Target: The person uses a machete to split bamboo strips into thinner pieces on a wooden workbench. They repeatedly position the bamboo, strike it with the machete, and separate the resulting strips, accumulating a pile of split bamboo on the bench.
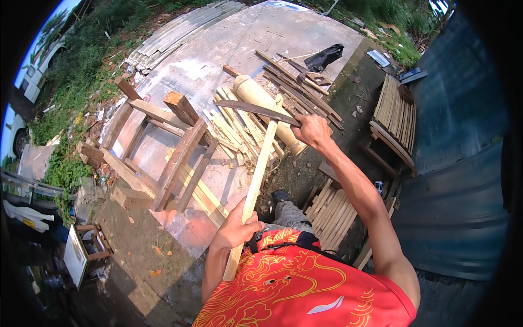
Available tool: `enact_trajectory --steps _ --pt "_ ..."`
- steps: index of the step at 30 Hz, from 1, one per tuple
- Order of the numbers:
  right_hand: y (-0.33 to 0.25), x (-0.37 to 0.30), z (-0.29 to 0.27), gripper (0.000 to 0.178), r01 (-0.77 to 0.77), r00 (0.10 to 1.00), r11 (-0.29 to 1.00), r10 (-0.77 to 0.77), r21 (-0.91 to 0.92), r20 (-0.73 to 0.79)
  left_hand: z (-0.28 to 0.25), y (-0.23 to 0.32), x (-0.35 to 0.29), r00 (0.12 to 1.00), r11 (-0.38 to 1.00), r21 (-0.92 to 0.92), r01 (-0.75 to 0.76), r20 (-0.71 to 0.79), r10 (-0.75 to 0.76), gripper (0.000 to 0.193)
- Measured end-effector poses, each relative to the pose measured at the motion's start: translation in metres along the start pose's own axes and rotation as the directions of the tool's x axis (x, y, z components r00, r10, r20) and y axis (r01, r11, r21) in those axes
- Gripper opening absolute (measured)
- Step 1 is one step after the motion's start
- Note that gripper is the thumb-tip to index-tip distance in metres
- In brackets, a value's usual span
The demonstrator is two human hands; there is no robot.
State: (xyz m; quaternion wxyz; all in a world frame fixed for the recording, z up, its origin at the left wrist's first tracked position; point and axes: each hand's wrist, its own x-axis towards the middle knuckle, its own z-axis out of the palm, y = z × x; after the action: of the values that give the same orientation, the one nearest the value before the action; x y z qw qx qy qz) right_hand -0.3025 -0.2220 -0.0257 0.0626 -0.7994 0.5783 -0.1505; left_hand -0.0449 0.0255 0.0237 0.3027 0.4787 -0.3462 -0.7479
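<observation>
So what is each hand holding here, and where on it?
Left hand grips the bamboo strip near its lower end; right hand holds the long knife by its handle.

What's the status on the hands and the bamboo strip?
Left hand gripping bamboo strip near its lower end, strip angled up. Right hand holds long blade across strip's top end. Split bamboo pile and wooden frame beyond; nothing blocking.

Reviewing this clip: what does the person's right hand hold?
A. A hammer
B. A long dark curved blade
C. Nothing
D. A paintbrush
B: the right hand is closed round the handle end of a long dark curved blade that lies across the top of the pale bamboo strip, which the left hand holds lower down.
</observation>
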Motion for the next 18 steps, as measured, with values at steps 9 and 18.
enact_trajectory --steps 9,18 --pt "0.056 0.033 -0.015 0.041 -0.418 0.875 0.828 0.478 0.374 -0.079 -0.007 -0.004 -0.018 0.996 0.996 0.041 -0.085 0.010 0.085 0.075" --pt "-0.077 -0.065 0.016 0.043 -0.399 0.910 -0.082 0.090 0.913 0.405 -0.002 -0.010 0.034 0.924 0.913 0.391 -0.115 -0.295 0.243 0.056"
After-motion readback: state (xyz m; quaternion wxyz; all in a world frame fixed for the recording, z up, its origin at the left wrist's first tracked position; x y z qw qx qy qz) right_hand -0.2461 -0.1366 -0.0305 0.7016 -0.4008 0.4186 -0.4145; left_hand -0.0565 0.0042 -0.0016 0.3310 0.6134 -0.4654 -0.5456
